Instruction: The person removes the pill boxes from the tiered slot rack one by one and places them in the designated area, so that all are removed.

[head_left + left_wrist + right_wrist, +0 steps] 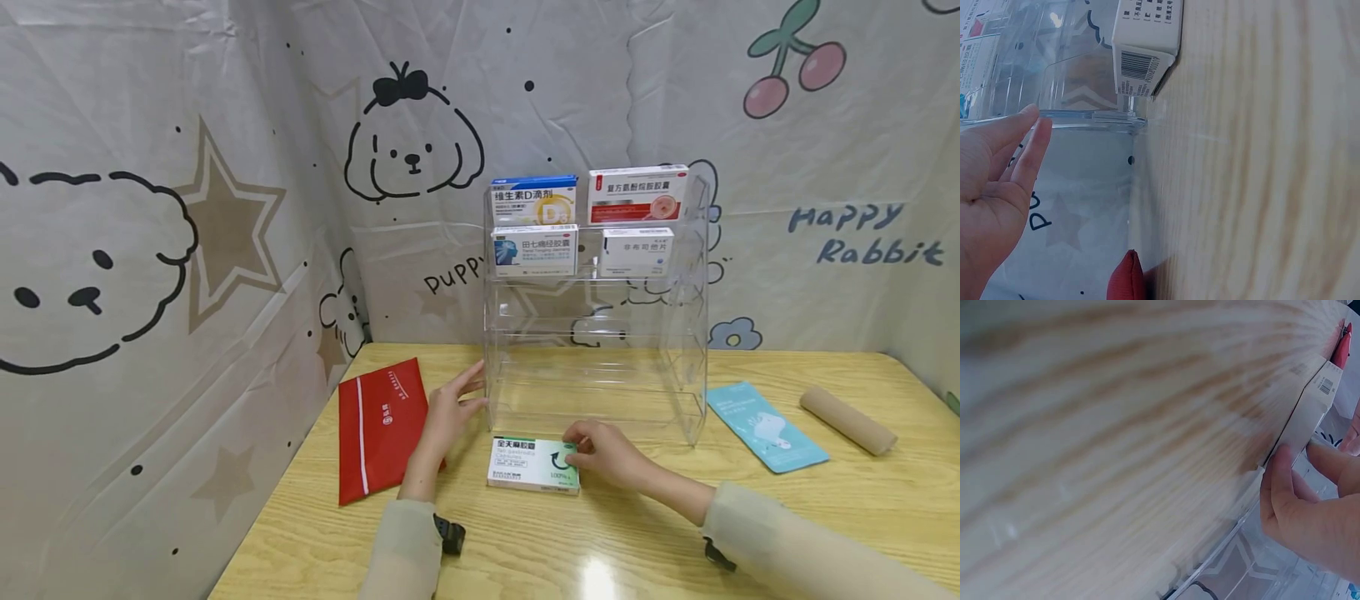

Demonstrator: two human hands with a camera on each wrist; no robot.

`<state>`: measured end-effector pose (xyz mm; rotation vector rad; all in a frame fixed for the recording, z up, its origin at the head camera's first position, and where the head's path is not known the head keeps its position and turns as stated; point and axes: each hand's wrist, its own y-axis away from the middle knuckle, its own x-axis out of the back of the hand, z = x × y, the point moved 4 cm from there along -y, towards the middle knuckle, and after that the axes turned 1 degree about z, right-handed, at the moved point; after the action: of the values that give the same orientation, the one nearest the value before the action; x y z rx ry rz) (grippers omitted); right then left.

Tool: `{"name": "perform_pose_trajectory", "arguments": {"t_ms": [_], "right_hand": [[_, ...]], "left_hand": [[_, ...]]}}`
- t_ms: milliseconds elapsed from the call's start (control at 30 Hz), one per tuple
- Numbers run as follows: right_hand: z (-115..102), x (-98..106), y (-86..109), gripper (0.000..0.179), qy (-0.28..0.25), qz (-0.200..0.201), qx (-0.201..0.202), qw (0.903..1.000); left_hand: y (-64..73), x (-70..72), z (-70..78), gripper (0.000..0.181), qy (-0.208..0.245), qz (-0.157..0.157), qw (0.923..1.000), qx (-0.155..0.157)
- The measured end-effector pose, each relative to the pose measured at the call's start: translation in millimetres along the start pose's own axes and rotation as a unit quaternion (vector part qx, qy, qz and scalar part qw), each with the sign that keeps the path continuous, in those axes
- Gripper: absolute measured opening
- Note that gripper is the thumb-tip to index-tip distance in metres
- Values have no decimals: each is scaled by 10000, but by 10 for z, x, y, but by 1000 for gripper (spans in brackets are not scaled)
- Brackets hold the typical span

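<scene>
A white and green medicine box [525, 467] lies face up in front of a clear acrylic tiered rack [696, 333]. My right hand [609, 454] grips the box's right end; in the right wrist view, thumb and fingers are on either side of the carton [1305, 415]. At the rack's lower left side, my left hand [447, 414] has its fingers extended, and the fingertips rest right at the panel edge [1091, 117]. Two medicine boxes stand on the rack's top tier, among them a blue-topped vitamin D box [534, 200], and two more on the tier below.
A red pouch [382, 433] lies at the left, beside my left forearm. Right of the rack are a light blue packet [768, 427] and a brown cardboard tube [847, 421]. Patterned cloth [225, 208] hangs behind and along the sides of the wooden table [525, 550].
</scene>
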<state>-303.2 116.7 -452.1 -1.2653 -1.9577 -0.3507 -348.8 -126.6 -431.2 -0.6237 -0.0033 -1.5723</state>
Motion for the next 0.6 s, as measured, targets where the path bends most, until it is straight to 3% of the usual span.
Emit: {"name": "perform_pose_trajectory", "arguments": {"t_ms": [367, 600], "right_hand": [[19, 47, -4, 26, -62, 124, -37, 9999], [0, 199, -16, 25, -78, 359, 94, 9993]], "left_hand": [[5, 0, -1, 62, 26, -29, 10000, -9], [12, 4, 19, 62, -51, -26, 10000, -10]]}}
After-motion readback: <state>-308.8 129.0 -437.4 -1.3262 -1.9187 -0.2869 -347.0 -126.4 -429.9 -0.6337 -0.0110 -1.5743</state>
